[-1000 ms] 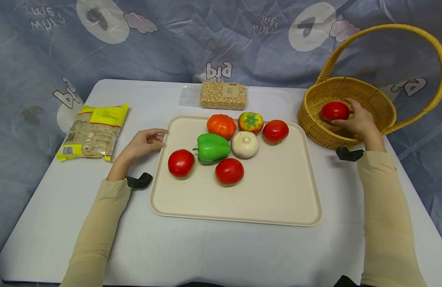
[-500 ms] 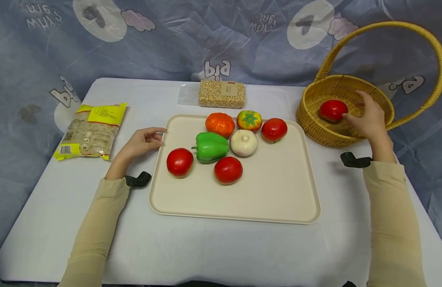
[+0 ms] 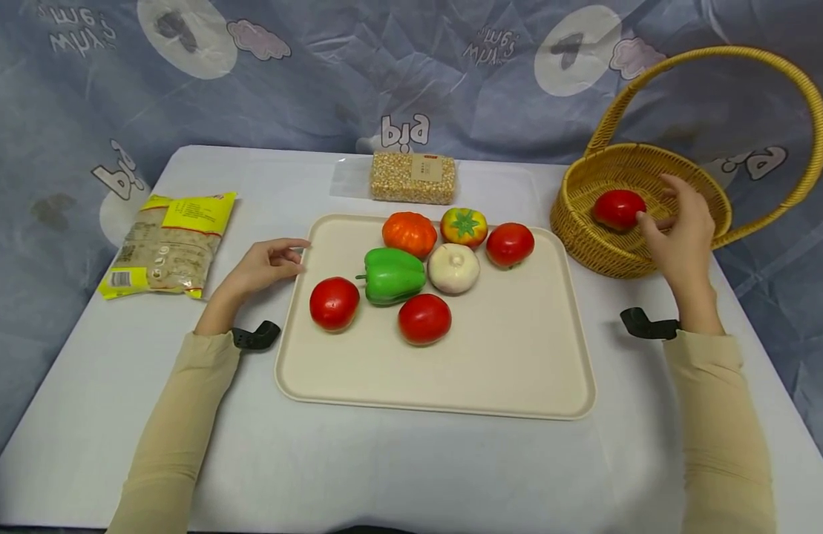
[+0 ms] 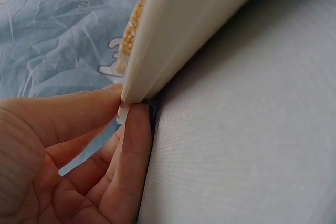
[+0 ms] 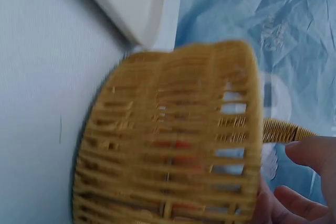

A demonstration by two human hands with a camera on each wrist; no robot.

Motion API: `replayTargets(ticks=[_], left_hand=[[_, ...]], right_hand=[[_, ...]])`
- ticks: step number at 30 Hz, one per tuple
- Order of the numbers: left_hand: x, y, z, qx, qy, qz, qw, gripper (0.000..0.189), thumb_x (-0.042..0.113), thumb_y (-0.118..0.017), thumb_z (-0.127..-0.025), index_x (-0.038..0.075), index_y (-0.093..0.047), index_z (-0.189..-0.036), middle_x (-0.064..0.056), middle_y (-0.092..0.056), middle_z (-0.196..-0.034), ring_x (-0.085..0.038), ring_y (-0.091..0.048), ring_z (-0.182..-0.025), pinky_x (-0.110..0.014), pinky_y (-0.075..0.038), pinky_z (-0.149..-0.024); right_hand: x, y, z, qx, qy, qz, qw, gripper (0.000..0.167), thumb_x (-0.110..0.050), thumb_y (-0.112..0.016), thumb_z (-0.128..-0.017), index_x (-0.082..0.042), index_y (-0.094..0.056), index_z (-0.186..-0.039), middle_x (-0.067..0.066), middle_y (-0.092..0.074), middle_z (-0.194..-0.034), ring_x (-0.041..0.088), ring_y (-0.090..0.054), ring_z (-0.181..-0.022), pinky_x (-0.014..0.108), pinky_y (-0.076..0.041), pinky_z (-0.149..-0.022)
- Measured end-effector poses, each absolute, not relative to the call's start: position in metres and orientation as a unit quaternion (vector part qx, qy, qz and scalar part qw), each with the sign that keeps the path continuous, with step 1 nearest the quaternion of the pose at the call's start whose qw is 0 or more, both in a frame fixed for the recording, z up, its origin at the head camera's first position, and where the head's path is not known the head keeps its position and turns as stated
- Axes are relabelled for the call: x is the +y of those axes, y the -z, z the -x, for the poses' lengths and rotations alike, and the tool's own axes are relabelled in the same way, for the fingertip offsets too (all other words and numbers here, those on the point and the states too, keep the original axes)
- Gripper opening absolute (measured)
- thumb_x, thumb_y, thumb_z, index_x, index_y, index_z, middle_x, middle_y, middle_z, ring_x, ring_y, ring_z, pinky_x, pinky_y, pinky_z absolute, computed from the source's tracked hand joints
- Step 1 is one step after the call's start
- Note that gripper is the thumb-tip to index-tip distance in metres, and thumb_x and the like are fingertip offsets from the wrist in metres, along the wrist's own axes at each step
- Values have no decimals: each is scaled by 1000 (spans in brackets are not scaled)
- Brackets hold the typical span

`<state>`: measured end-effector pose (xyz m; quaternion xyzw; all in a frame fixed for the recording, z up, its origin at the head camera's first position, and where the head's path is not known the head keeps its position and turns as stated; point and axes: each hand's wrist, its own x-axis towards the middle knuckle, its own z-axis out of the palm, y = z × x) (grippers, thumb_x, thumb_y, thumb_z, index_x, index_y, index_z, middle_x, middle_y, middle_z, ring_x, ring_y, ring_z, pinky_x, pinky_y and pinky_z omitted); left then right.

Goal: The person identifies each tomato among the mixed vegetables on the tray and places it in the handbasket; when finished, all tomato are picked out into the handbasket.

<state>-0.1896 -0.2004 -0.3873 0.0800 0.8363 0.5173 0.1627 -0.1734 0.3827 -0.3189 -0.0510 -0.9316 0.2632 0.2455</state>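
My left hand [image 3: 260, 267] is at the left rim of the beige tray [image 3: 505, 378]. In the left wrist view its thumb and a finger [image 4: 135, 145] pinch the tray's edge. My right hand [image 3: 688, 230] hovers over the near right side of the yellow wicker basket [image 3: 594, 248], fingers spread and holding nothing. Inside the basket lies a red tomato [image 3: 618, 210], close to the thumb tip. On the tray are more red tomatoes [image 3: 424, 319], a green bell pepper [image 3: 394, 276], a white garlic bulb [image 3: 454, 268], an orange pumpkin [image 3: 410, 234] and a yellow-red fruit with a green star top [image 3: 463, 227].
A yellow-ended bag [image 3: 171, 245] of grain-like contents lies left of the tray. Behind the tray is a clear pack of corn-coloured kernels [image 3: 413, 178]. The basket's tall handle [image 3: 815, 111] arches up at the right. A blue-grey printed cloth [image 3: 317, 81] hangs behind the white table.
My right hand has let go of the tomato in the basket and drawn back toward me, its fingers parting. The left hand stays at the tray's rim.
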Motion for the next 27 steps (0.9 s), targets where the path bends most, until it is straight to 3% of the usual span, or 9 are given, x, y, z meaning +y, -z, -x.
replayTargets(ticks=[14, 22, 27], left_hand=[[-205, 400, 196, 838, -518, -101, 137, 45, 6, -61, -87, 0, -51, -131, -2, -58, -92, 1, -54, -71, -12, -47, -65], [-207, 400, 195, 837, -521, -99, 138, 45, 8, -62, -88, 0, -51, -131, 5, -56, -88, 2, -54, -71, -11, -47, -66], [-206, 403, 195, 832, -526, -96, 146, 46, 9, -62, -88, -1, -51, -131, 1, -56, -90, 2, -54, -71, -10, -48, -67]], right_hand=[[343, 321, 163, -901, -286, -53, 321, 50, -6, -65, -84, -14, -52, -131, 18, -57, -122, -22, -38, -64, -4, -33, -67], [319, 325, 161, -897, -293, -117, 308, 50, 0, -64, -82, -10, -53, -130, 21, -57, -115, -26, -40, -67, -4, -35, -64], [310, 335, 163, -905, -289, -152, 273, 53, 1, -66, -82, -8, -52, -132, 22, -56, -116, -24, -40, -67, -2, -34, -64]])
